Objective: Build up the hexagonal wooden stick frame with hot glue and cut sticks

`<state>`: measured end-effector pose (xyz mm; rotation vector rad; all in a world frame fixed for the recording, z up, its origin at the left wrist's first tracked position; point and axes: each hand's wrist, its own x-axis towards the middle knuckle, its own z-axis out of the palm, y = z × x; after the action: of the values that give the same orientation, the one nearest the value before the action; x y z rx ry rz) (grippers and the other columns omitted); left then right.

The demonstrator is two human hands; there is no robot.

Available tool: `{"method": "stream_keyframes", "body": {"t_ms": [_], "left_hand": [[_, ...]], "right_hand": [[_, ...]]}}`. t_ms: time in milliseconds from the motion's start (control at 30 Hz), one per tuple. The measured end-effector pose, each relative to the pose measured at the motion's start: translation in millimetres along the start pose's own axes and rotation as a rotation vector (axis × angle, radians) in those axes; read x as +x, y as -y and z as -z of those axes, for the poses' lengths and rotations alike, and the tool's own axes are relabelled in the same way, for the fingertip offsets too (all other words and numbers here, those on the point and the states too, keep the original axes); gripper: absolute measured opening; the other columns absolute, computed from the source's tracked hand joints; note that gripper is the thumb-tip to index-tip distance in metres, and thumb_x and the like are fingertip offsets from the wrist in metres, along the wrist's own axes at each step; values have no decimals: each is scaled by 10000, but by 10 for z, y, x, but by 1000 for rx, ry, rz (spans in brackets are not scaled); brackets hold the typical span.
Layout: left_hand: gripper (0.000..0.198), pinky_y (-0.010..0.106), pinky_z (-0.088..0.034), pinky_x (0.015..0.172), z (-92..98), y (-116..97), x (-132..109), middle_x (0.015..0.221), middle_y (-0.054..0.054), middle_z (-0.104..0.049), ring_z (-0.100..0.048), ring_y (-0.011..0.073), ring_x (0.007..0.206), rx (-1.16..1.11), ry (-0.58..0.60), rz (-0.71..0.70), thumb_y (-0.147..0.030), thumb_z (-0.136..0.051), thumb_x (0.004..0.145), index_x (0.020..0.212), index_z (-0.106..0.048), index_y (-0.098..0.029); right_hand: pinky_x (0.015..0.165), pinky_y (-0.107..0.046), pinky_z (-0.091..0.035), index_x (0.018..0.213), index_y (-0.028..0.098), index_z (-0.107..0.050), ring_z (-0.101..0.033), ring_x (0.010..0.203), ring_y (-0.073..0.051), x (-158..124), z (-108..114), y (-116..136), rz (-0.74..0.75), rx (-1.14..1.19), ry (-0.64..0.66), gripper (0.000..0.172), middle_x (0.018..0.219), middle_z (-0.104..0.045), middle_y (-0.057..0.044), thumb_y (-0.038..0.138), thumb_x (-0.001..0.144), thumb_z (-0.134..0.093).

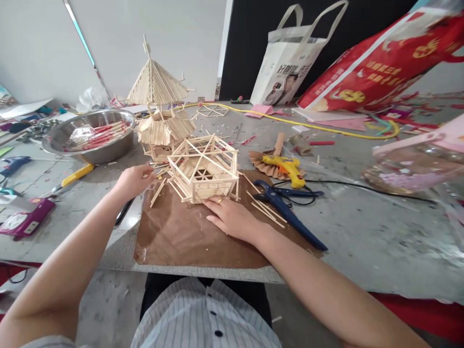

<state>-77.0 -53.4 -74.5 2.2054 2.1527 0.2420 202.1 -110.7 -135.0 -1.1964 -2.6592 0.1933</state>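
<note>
A hexagonal frame of thin wooden sticks [213,180], with crossing spokes on top, stands on a brown sheet [174,237]. My right hand [232,216] lies palm down in front of it, fingers stretched out and fingertips touching its near lower edge. To the left, my left hand [135,181] is closed with its fingertips together, close to some loose sticks [158,193]; whatever it may pinch is too small to make out. Behind the frame rises a stick-built pavilion [166,129] with a pointed roof [154,87].
Right of the frame lie more sticks [266,212], a blue cutter [290,212] and a yellow glue gun [286,166] with a black cord. A metal bowl [108,153] of red-and-white packets stands left, near a yellow-handled knife [77,175]. Bags [268,67] stand at the back.
</note>
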Motion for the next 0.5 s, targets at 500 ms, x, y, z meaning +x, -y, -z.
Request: {"method": "stream_keyframes", "body": {"t_ms": [500], "left_hand": [[399, 324, -335, 973, -427, -17, 709, 1240, 56, -529, -457, 209, 1157, 222, -5, -366, -345, -284, 868, 1159, -526, -217]], "right_hand": [[896, -374, -441, 1158, 114, -553, -532, 1046, -222, -25, -101, -112, 100, 25, -77, 359, 1149, -570, -124, 269, 856, -436]]}}
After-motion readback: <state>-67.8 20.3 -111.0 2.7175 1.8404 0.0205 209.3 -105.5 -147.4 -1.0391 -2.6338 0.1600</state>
